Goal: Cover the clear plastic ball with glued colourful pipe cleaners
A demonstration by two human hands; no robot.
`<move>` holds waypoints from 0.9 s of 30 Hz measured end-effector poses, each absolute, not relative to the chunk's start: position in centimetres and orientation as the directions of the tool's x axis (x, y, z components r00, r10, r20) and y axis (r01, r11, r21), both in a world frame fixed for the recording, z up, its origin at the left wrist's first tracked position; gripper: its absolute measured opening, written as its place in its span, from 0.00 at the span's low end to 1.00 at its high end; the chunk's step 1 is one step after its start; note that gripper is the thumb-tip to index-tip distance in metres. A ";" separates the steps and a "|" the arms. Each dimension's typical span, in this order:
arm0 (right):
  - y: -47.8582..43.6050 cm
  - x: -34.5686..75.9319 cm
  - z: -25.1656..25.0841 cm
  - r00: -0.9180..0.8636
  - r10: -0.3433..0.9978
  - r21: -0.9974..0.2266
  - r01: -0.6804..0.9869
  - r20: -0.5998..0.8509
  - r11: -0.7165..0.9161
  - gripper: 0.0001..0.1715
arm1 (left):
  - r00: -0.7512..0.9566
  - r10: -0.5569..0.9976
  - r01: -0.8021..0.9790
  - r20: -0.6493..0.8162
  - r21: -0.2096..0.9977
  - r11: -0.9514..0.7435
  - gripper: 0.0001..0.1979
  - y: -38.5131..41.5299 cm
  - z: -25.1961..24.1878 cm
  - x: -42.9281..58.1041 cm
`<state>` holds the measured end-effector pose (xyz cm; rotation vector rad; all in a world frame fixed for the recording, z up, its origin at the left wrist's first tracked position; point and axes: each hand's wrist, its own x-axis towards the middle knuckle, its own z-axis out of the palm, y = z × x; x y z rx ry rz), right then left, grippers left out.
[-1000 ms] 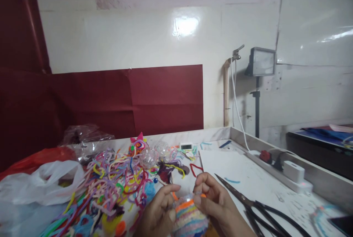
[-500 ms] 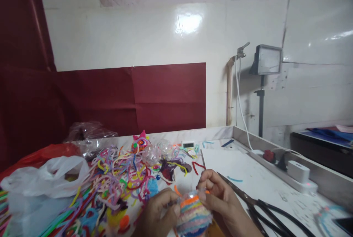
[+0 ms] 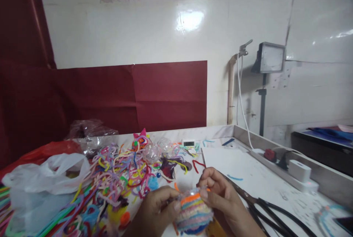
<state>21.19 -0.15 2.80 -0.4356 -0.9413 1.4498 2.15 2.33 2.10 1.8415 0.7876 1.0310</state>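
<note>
Between my two hands is a ball wrapped in pipe cleaners (image 3: 194,213), striped orange, yellow, pink and blue, with a clear patch showing at its top. My left hand (image 3: 157,211) is closed on its left side, thumb and fingers pressed against the edge. On the upper right, my right hand (image 3: 224,200) pinches the orange strand near the top, its other fingers curled. Beneath the ball a bit of something yellow-orange shows, mostly hidden. Black-handled scissors (image 3: 257,202) lie to the right, partly behind my right hand.
Loose pipe cleaners (image 3: 110,178) are heaped on the left beside a white plastic bag (image 3: 41,189). Clear balls (image 3: 152,152) and a small digital display (image 3: 188,143) sit behind. A white sheet (image 3: 224,160) and a power strip (image 3: 299,180) lie on the right.
The view has shifted slightly. Both hands keep their hold on the ball, with almost no change in finger position.
</note>
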 end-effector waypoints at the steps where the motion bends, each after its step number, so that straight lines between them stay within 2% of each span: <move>1: -0.2 21.1 2.8 -0.135 0.953 -0.762 -0.634 0.272 0.128 0.19 | 0.451 0.826 0.124 0.339 0.892 -0.434 0.16 2.1 2.4 2.2; 6: 0.0 21.0 2.6 -0.123 0.958 -0.759 -0.639 0.260 0.124 0.20 | 0.398 0.872 0.188 0.287 0.904 -0.384 0.12 1.2 3.3 2.6; 9: 0.0 21.1 2.6 -0.140 0.953 -0.765 -0.633 0.267 0.122 0.19 | 0.432 0.878 0.141 0.208 0.945 -0.294 0.16 1.3 3.1 2.7; 12: 0.0 21.2 2.6 -0.144 0.952 -0.768 -0.628 0.272 0.124 0.19 | 0.469 0.862 0.057 0.192 0.967 -0.246 0.24 1.5 2.9 2.6; 15: -0.1 21.2 2.7 -0.146 0.953 -0.768 -0.629 0.267 0.119 0.20 | 0.479 0.861 0.011 0.169 0.980 -0.198 0.27 1.6 2.9 2.6; 23: 0.1 21.2 2.2 -0.164 0.944 -0.767 -0.630 0.287 0.124 0.18 | 0.387 0.892 -0.147 0.233 0.971 -0.190 0.21 1.1 3.1 3.1; 27: 0.2 21.3 2.1 -0.175 0.938 -0.766 -0.630 0.299 0.126 0.17 | 0.349 0.902 -0.135 0.256 0.966 -0.221 0.14 0.7 3.3 3.3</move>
